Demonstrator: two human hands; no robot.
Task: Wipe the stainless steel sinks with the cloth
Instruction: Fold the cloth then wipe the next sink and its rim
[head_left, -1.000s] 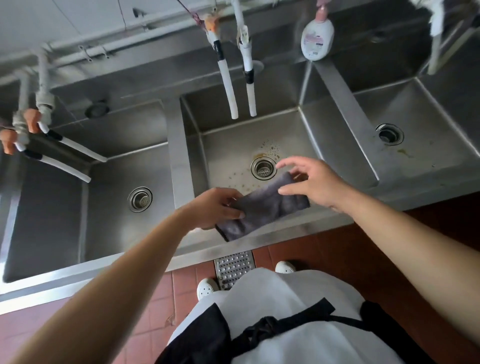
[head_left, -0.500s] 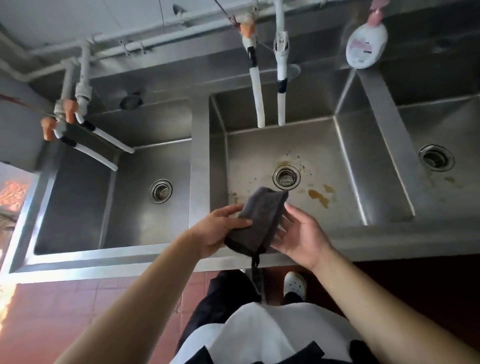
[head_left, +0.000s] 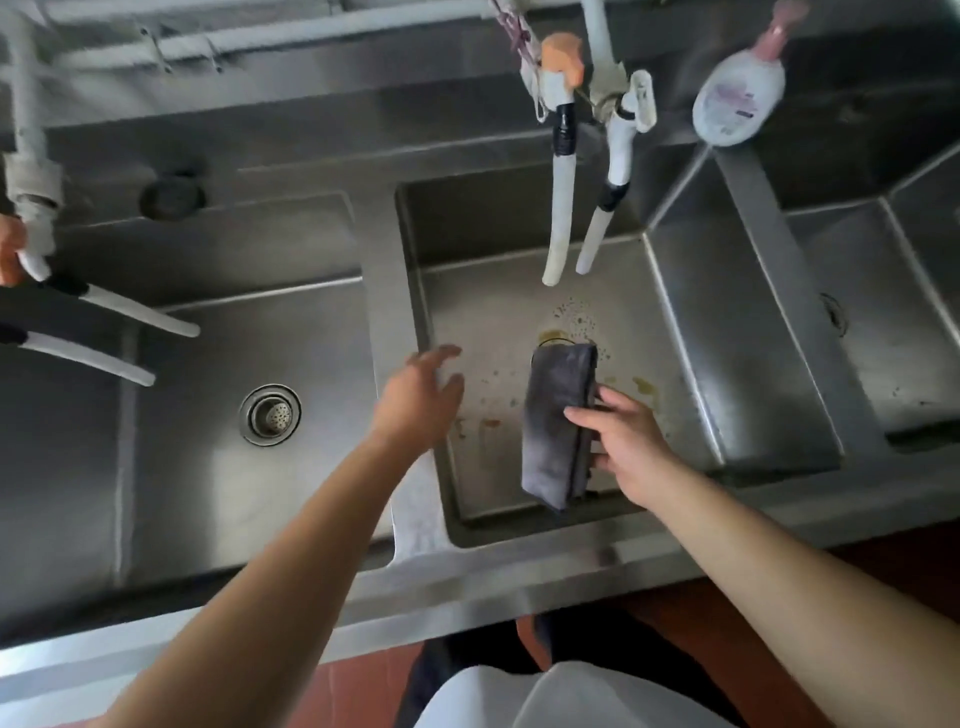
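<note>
Across the steel counter (head_left: 519, 571) run three stainless basins: the left sink (head_left: 208, 467), the middle sink (head_left: 498, 332) and the right sink (head_left: 904, 322), of which only part shows. Half a second ago both hands met over the front rim of the middle basin, with the left one gripping the folded cloth. Now the cloth has changed hands and hangs out over the floor of the middle sink.

That floor carries the dirt: brownish stains and specks around the drain, whose strainer is mostly hidden behind the cloth, with more spots toward the near left corner. The left sink's drain strainer (head_left: 270, 415) sits open to view and its floor looks comparatively clean.

The dark grey cloth (head_left: 558, 421), folded into a long narrow pad, hangs upright over the middle basin. The right hand (head_left: 623, 441) pinches its right edge, thumb on the near face and fingers behind. The left hand (head_left: 421, 400) has let go and floats with fingers spread and relaxed, holding nothing, above the divider between the left and middle basins.

I judge the handover finished and the wiping not yet begun; the cloth does not seem to touch the steel. The stained patch around the drain looks the likely first target.

Two white tap hoses (head_left: 576, 228) dangle over the back of the middle basin, and a soap bottle (head_left: 740, 98) stands on the ledge behind.
</note>
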